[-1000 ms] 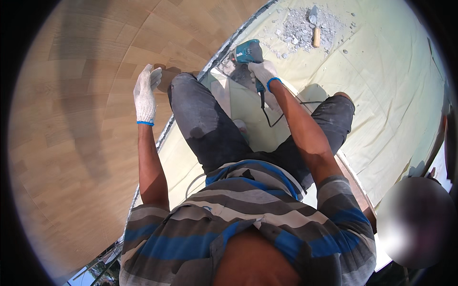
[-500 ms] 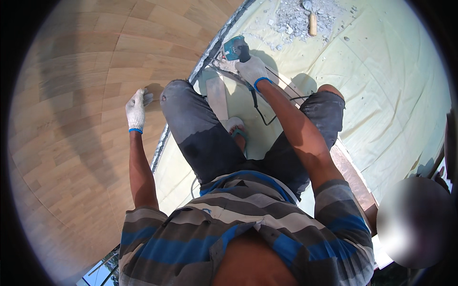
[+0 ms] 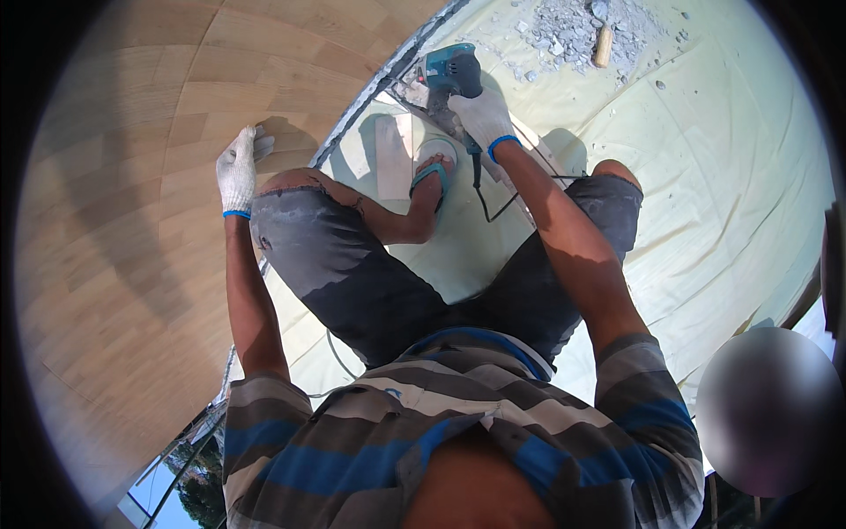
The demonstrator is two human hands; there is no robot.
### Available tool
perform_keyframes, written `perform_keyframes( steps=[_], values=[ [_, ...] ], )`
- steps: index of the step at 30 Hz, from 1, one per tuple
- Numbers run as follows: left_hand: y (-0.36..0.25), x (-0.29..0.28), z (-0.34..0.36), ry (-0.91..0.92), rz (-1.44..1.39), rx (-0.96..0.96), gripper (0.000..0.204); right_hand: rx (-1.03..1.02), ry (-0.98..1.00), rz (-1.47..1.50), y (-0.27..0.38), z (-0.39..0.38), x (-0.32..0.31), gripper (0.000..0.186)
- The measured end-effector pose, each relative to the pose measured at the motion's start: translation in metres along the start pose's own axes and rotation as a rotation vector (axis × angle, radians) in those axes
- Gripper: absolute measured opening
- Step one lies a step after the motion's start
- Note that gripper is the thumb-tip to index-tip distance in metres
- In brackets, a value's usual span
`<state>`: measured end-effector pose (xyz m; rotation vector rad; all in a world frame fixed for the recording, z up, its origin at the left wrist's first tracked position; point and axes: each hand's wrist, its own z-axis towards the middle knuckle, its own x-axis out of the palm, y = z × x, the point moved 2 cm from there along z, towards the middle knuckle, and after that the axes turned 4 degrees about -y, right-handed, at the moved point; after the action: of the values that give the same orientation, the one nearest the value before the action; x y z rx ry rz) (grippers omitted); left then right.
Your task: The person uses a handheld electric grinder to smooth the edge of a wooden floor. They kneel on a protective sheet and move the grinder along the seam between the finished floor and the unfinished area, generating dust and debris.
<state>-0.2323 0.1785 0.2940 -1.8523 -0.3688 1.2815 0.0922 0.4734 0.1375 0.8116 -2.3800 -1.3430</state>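
My right hand (image 3: 483,116), in a white knit glove with a blue cuff, is closed around the handle of a teal and black corded power tool (image 3: 452,70). The tool's front end is by the dark broken edge strip (image 3: 388,79); its tip is not clear to me. A black cord (image 3: 480,196) hangs from the handle and loops toward my right thigh. My left hand (image 3: 238,172), gloved the same way, is over the wood-patterned surface (image 3: 167,212), fingers loosely bent and apart, holding nothing. Whether it touches that surface I cannot tell.
Grey rubble (image 3: 564,40) lies on the pale sheet (image 3: 696,185) at the far right, with a wooden-handled hammer (image 3: 604,46) on it. A flat board (image 3: 393,159) lies beside my sandalled foot (image 3: 432,172). At the lower right is a blurred round shape (image 3: 768,410).
My left knee has swung out to the left, and my left foot now shows farther forward. The tool and right hand sit slightly higher and farther right in view; my left hand is higher.
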Motion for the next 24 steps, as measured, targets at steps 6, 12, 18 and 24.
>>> perform_keyframes(
  steps=[6,12,18,24],
  values=[
    [0.04,0.137,-0.008,0.327,-0.05,-0.146,0.053,0.022,-0.022,0.014,0.011,-0.009,-0.005,0.026],
    [0.148,0.256,0.028,0.415,0.652,0.472,0.081,-0.004,-0.028,0.0,0.001,-0.004,-0.001,0.024],
    [0.151,0.292,0.04,0.437,0.989,0.446,0.097,-0.039,-0.038,-0.028,-0.006,-0.001,0.001,0.026],
    [0.155,0.277,0.019,0.379,0.859,0.321,0.093,0.001,0.016,-0.022,-0.001,-0.004,0.002,0.027]
  ],
)
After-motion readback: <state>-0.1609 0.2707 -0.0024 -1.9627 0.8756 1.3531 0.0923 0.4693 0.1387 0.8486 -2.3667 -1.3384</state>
